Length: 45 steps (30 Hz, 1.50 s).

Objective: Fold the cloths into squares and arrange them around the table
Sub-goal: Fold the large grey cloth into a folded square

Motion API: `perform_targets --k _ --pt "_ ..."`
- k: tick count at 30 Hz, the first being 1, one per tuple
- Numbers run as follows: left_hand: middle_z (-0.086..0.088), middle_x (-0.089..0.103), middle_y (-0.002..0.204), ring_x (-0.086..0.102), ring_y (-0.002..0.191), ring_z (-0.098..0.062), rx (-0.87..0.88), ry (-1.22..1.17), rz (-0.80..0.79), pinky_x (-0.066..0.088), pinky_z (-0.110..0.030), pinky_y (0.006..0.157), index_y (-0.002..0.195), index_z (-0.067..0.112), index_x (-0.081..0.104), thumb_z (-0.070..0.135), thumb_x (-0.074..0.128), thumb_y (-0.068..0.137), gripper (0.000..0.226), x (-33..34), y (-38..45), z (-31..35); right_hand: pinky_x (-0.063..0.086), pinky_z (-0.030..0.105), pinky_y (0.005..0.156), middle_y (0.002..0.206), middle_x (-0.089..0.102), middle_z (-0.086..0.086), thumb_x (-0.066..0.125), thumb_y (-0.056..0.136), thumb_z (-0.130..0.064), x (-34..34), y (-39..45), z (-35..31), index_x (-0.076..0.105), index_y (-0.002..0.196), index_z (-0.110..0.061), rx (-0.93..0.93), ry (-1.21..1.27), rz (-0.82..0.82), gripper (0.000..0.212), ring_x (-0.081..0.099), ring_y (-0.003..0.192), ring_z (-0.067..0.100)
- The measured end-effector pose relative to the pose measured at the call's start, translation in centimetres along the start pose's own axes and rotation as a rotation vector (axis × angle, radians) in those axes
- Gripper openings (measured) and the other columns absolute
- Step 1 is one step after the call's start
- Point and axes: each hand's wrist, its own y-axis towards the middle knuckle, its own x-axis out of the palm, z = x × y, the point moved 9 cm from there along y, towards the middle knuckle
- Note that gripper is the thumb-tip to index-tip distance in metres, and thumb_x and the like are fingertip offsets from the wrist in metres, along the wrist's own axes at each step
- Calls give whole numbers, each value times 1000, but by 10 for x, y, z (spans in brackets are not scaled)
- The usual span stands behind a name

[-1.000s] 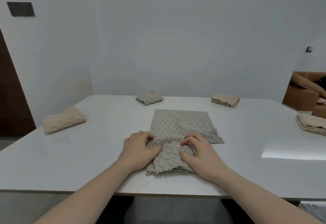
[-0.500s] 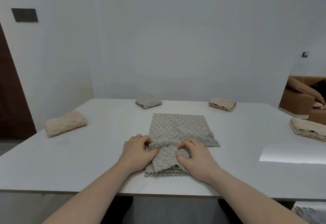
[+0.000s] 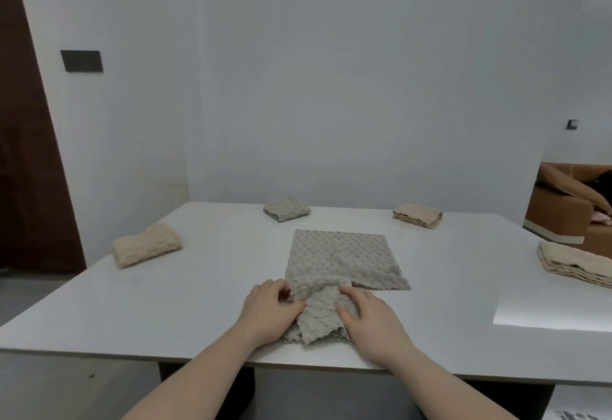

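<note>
Fingers (image 3: 284, 288) of both hands hide the grey cloth's (image 3: 341, 259) bunched fold — grip unclear.

- Overall light soft, cool and fairly dim; white wall (image 3: 331, 88) reads grey-blue, no hard-edged shadows anywhere.
- One bright patch of glare on the table (image 3: 132, 313) at the near right, reflection (image 3: 549, 312) sharply edged, washed to white.
- Warmer, brighter light in the opening at the far right, on the brown sofa (image 3: 563, 217).
- Dark door (image 3: 29, 154) at left nearly black, detail lost.
- Faint soft shadow under the table's near edge.
- Wide-angle bowing: door edge and wall corners lean outward toward the frame sides.
- Slight softness and compression smear overall; texture of the grey cloth (image 3: 341, 260) legible at centre, far folded cloths less crisp.
</note>
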Motion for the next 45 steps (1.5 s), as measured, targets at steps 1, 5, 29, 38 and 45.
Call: perform_targets --k 1,5,29,38,45 --pt "12 60 95 56 95 -16 -5 -38 -4 48 -35 84 84 36 54 69 57 71 36 -3 -5 -2 32 32 117 150 46 -17 41 99 -58 0 -3 -2 42 147 -43 -8 13 -2 50 43 137 9" --pt "15 69 93 64 91 -6 -41 -245 -21 54 -34 87 89 33 61 60 69 70 33 -2 -21 -5 41 28 108 134 52 -26 52 93 -59 -4 -15 -1 49 135 -52 -3 120 31 43 51 124 1" --pt "4 18 168 20 153 -23 -141 258 -23 22 -43 123 154 34 36 69 39 97 67 -126 -35 -112 38 27 107 134 34 -16 44 91 -70 71 2 -155 49 141 -43 -197 114 -113 56 39 128 8" --pt "1 -3 172 11 156 -31 -387 381 149 17 -46 125 154 37 39 69 42 97 65 -205 -3 -232 18 29 122 162 11 -30 39 84 -83 90 13 -158 31 149 -54 -346 10 -182 72 19 147 -1" --pt "-3 10 171 19 155 -22 -367 332 36 17 -49 125 151 37 44 72 39 93 67 -197 50 -272 14 27 122 160 11 -36 32 86 -85 96 18 -154 24 150 -58 -340 -31 -179 71 16 147 -6"
